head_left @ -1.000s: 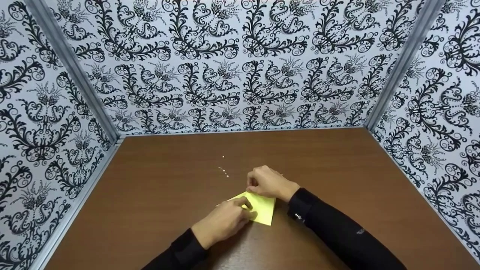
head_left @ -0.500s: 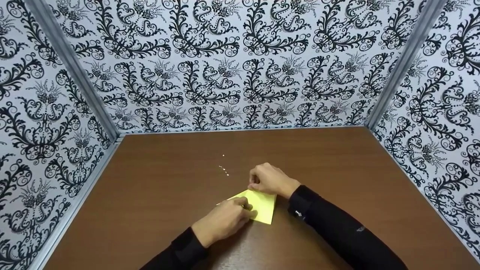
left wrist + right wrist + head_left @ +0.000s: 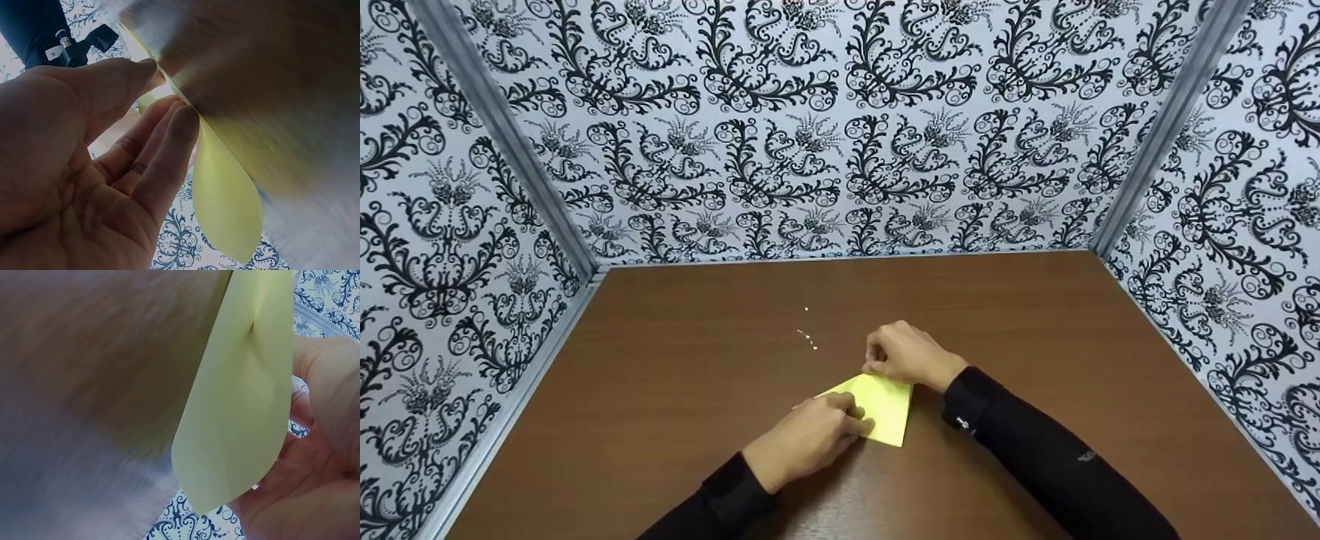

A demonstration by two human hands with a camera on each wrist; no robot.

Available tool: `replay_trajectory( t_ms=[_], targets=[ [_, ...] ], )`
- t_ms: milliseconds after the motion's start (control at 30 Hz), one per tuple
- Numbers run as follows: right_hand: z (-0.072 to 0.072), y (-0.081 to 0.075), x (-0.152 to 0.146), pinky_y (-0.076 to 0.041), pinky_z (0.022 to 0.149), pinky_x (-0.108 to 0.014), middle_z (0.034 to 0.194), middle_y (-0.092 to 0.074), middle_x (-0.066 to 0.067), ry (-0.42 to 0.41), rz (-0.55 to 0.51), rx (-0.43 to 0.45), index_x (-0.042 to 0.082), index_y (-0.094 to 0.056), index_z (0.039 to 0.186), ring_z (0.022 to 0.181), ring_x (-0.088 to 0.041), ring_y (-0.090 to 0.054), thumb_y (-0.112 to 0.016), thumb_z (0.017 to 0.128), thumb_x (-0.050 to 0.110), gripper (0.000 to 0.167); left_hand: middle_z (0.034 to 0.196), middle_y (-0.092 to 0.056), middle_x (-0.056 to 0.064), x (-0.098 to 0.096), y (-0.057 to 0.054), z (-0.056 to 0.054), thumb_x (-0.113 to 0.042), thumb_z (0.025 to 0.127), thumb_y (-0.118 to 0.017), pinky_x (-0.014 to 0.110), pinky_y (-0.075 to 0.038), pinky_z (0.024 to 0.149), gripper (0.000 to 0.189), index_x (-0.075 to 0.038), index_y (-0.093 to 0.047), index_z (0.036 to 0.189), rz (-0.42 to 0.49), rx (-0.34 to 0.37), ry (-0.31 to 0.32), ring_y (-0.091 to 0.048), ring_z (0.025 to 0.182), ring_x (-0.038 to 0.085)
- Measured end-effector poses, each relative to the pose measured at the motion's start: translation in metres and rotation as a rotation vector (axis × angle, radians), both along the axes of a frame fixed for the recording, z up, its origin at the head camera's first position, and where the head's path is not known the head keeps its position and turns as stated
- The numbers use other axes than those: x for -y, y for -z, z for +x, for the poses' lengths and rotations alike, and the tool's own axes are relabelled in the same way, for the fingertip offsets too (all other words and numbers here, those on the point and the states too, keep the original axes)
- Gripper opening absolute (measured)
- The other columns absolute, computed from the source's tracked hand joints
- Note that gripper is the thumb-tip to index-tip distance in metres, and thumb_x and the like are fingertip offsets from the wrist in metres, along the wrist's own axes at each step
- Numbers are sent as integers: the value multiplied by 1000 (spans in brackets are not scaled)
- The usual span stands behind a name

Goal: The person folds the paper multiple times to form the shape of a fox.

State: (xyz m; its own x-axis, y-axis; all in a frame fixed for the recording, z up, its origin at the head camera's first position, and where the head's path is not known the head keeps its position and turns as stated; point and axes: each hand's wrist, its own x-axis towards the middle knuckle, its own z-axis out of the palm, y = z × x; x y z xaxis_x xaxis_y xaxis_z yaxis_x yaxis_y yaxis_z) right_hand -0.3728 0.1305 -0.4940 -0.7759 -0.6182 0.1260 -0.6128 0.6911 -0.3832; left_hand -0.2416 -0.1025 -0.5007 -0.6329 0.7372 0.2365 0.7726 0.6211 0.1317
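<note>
A sheet of yellow paper point(image 3: 889, 412) lies on the brown table between my hands, folded over so that one side bulges up in a loop. My left hand point(image 3: 806, 439) rests on its near left part; in the left wrist view its thumb and fingertips press the paper down, with the loop point(image 3: 228, 197) standing beside them. At the far edge of the paper is my right hand point(image 3: 911, 356), fingers curled, thumb and fingertips pinching that edge. The right wrist view shows the curved paper point(image 3: 236, 422) in front of the right hand point(image 3: 320, 439), hiding its fingertips.
Several tiny white bits point(image 3: 811, 342) lie on the table point(image 3: 697, 360) beyond the paper. Patterned black-and-white panels point(image 3: 780, 150) with grey metal posts point(image 3: 1166, 135) enclose the table at the back and sides.
My right hand has slid slightly away and to the right, and the paper's far edge has shifted with it. The left hand has stayed nearly in place.
</note>
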Motion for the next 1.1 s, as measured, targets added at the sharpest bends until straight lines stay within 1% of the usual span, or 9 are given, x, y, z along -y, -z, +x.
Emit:
replay_trajectory(
  t_ms=[67,333,500,533,767,867,1033,1100],
  targets=[
    [-1,0,-2,-57,68,-28,88,-80,3,7,6,3,18,-84,89,77,-8,-66,-93,101,22,15,117,-80,4,0,0,0,-12,109,-83,26,-68,89,25,-22,-91,130,-2,-5,1,-79,105,17],
    [-3,1,-11,-59,71,-30,89,-79,3,27,13,4,19,-84,89,79,-9,-67,-92,102,23,16,115,-79,2,0,0,1,-12,109,-84,28,-68,87,25,-26,-91,128,-19,-39,3,-78,103,16],
    [-5,1,-15,-59,72,-31,89,-80,4,35,19,-10,19,-83,88,79,-9,-66,-91,102,22,16,113,-78,2,0,1,1,-13,109,-83,29,-68,86,22,-26,-91,126,-6,-59,7,-78,102,16],
    [-5,1,-16,-59,72,-31,89,-80,4,37,20,-13,19,-83,88,79,-9,-66,-91,102,22,16,113,-78,2,0,1,1,-14,109,-83,29,-68,86,22,-26,-92,125,-3,-59,7,-78,102,16],
    [-7,1,-24,-55,69,-31,85,-76,6,65,26,-6,20,-83,87,79,-9,-64,-91,101,24,17,111,-78,2,1,1,1,-12,110,-83,22,-62,81,26,-25,-91,131,-2,8,1,-76,97,15],
    [-8,1,-28,-55,70,-31,85,-76,6,73,22,-6,20,-83,88,78,-9,-64,-91,101,23,16,112,-78,2,1,0,1,-13,111,-82,24,-63,81,26,-27,-91,130,-7,6,-7,-76,98,15],
    [-12,1,-37,-58,72,-33,87,-77,4,90,21,-7,18,-83,90,79,-10,-65,-91,102,23,15,116,-79,2,0,0,1,-14,110,-82,29,-67,85,26,-27,-91,130,-4,1,-14,-79,104,18],
    [-14,1,-41,-59,73,-34,88,-77,3,104,23,-8,18,-82,91,81,-11,-66,-90,103,23,15,115,-78,1,0,0,1,-13,110,-83,29,-67,85,25,-27,-91,129,-9,-8,-12,-78,103,17]
  ],
)
